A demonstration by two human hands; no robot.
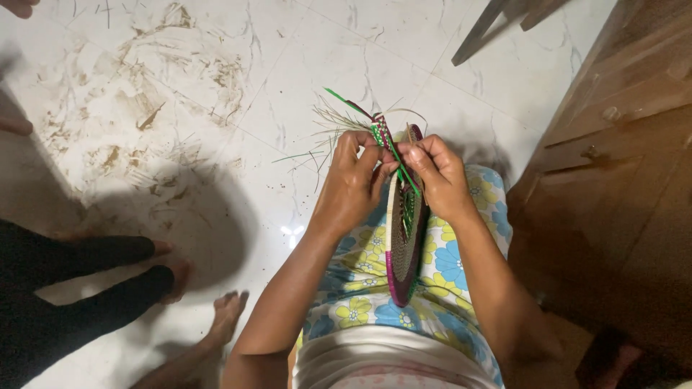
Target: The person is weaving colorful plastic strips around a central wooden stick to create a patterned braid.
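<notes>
Woven basket disc (404, 252), purple-rimmed, stands on edge on the floral lap; left hand (353, 180) and right hand (438, 173) both pinch the green strip (393, 148) at its top edge.

Dim overhead light, soft shadows on glossy floor (216, 108), slight blur.

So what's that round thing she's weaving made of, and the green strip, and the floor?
The round mat looks like coiled dried grass wrapped in shiny strips, purple at the rim: loose grass ends stick out at the top. The green strip, pinched by the left hand and right hand, looks like glossy plastic or dyed leaf; I can't tell which. The floor seems polished marble tile, veined and reflective.
</notes>
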